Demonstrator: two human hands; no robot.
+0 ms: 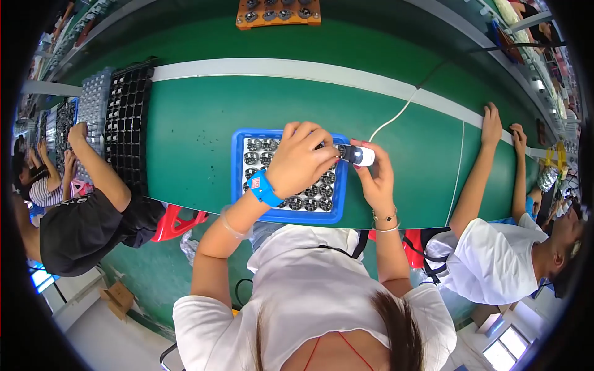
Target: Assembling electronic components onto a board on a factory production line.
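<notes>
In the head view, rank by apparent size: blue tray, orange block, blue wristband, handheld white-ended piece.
1. Blue tray
2. Orange block
3. Blue wristband and handheld piece: too alike to rank

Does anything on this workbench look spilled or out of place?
Small dark specks lie scattered on the green tabletop, left of the blue tray. They look untidy beside the tray's neatly rowed round parts, but are too small to identify.
</notes>
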